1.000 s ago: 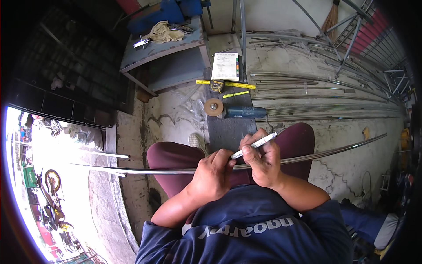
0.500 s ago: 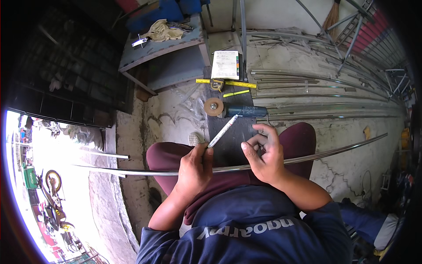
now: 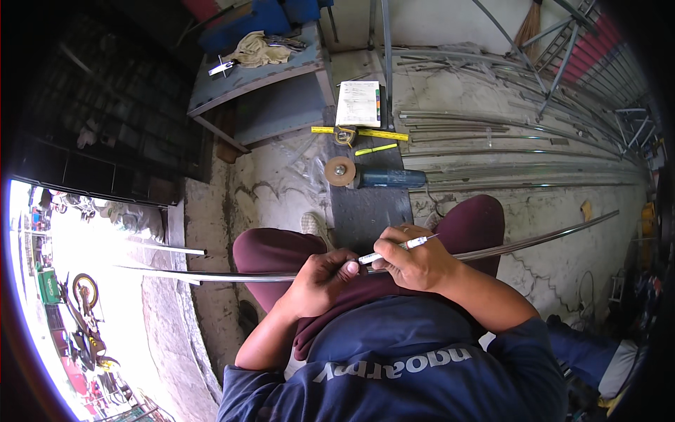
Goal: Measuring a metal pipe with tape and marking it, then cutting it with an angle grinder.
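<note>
A long thin curved metal rod (image 3: 541, 238) lies across my lap, over my maroon trousers. My left hand (image 3: 320, 281) is closed around the rod near its middle. My right hand (image 3: 415, 261) grips a white marker pen (image 3: 397, 247), whose tip points left toward my left thumb and the rod. The two hands nearly touch above my knees. The rod's stretch under my hands is hidden.
On the concrete floor ahead lie an angle grinder (image 3: 376, 176), a yellow tape measure (image 3: 348, 133), a yellow pencil (image 3: 375, 149) and a notepad (image 3: 358, 103). Metal rods (image 3: 506, 151) are stacked at right. A blue bench (image 3: 260, 70) stands beyond. Street and motorbike (image 3: 84, 309) at left.
The marker went from my left hand, pointing up and away, into my right hand, now lying low against the rod. Both hands came closer together.
</note>
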